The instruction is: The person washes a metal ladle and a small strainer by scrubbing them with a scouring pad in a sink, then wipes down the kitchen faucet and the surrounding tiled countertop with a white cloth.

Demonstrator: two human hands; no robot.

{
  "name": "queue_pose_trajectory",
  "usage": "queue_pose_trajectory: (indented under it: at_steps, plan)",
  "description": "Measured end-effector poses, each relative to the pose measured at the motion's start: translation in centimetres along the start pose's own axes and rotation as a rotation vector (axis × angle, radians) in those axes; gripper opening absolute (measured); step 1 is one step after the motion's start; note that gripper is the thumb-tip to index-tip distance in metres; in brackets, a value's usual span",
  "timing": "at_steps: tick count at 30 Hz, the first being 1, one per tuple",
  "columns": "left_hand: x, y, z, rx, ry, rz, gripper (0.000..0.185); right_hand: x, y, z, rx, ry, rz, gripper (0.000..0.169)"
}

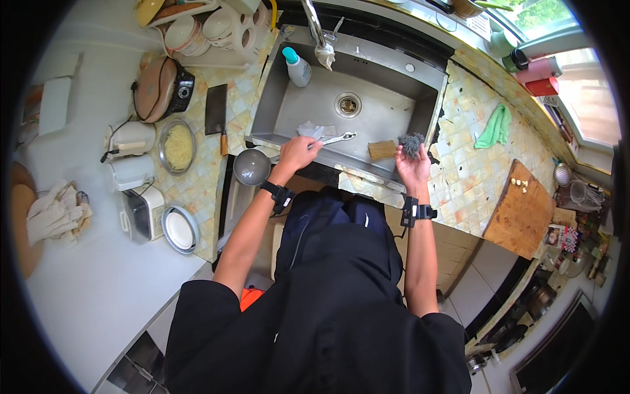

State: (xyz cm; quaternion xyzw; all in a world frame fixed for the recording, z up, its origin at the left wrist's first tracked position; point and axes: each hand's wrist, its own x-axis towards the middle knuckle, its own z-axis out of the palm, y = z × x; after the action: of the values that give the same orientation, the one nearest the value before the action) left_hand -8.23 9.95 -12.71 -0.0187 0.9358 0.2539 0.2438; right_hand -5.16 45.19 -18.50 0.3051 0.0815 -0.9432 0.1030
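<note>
My left hand (299, 156) grips a shiny metal tool (339, 138) that looks like a wrench, its head pointing right over the sink's near side. In my right hand (414, 167) is a grey wire scourer (411, 144), held at the sink's near right corner. A brown scouring pad (382, 150) lies between the hands, close to my right fingers. Just beyond my left hand is a crumpled whitish wrapper or cloth (310, 129). The stainless steel sink (315, 103) holds a white bottle with a teal cap (298, 69) at its far left.
A grey bowl-shaped vessel (252, 167) sits at the counter edge beside my left wrist. Left stand a cleaver (216, 111) and a bowl of pale shreds (178, 147). The faucet (315, 22) overhangs the sink. Right are a green cloth (494, 127) and a wooden cutting board (517, 212).
</note>
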Motion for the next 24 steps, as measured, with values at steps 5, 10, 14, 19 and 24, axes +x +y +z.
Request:
queue_pose_trajectory:
  at_steps: [5,10,14,19,24]
  plan:
    - [-0.2,-2.5,1.9,-0.079,0.024,-0.016,0.041,-1.2,2.2,0.5,-0.445,0.158,-0.032,0.021]
    - [-1.3,-5.3,2.7,-0.154,0.07,-0.104,0.045,-0.9,8.5,4.0,-0.95,0.195,-0.055,0.021]
    - [-1.9,-7.6,4.0,-0.176,0.136,-0.178,0.048,1.7,13.3,3.1,-1.346,0.107,-0.099,0.039]
    - [-2.7,-9.0,5.0,-0.225,0.279,-0.234,0.051,2.3,17.8,5.5,-1.925,0.029,-0.257,0.03]
    - [-2.8,-9.6,5.3,-0.236,0.281,-0.288,0.054,4.1,19.5,5.4,-2.064,-0.198,-0.65,0.019]
